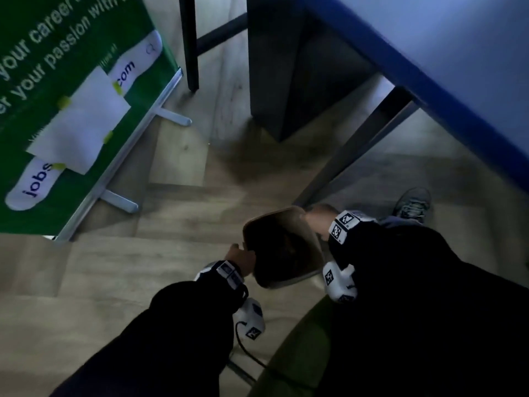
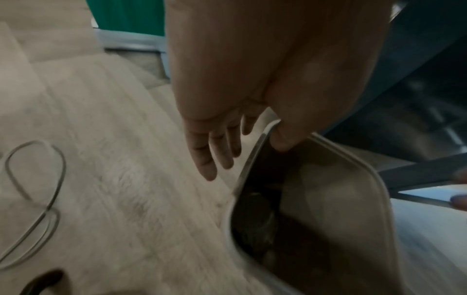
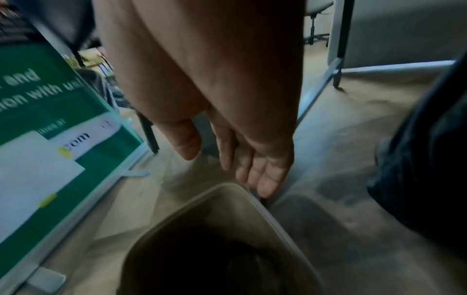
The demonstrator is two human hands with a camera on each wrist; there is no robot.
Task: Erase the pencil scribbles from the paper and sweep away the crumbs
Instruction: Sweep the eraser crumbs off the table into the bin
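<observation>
The paper with the scribbles is not in any of the three views, nor are an eraser or crumbs; the white sheet (image 1: pixel 83 121) taped to the green banner (image 1: pixel 34 53) at the upper left of the head view looks like part of the display, though I cannot be sure. What sits in the lower middle of that view is a beige bin (image 1: pixel 282 250) on the wooden floor (image 1: pixel 114 267), beside the leg of a blue table (image 1: pixel 458 67).

The left hand (image 1: pixel 240 256) rests at the bin's left rim. In the left wrist view its thumb hooks over the rim (image 2: pixel 255 151) while the fingers (image 2: pixel 207 159) hang straight down outside the wall. The right hand (image 1: pixel 319 217) is at the far right corner of the bin. In the right wrist view its fingers (image 3: pixel 262 179) are relaxed and nearly straight, tips close to the rim (image 3: pixel 255 197), with nothing pinched.

My reading is that the task is at or near its end: hands at the bin suggest crumbs being dropped or the bin being shifted. Whether the scribbles are gone cannot be told from here. The bin's inside is too dark to show its contents.
</observation>
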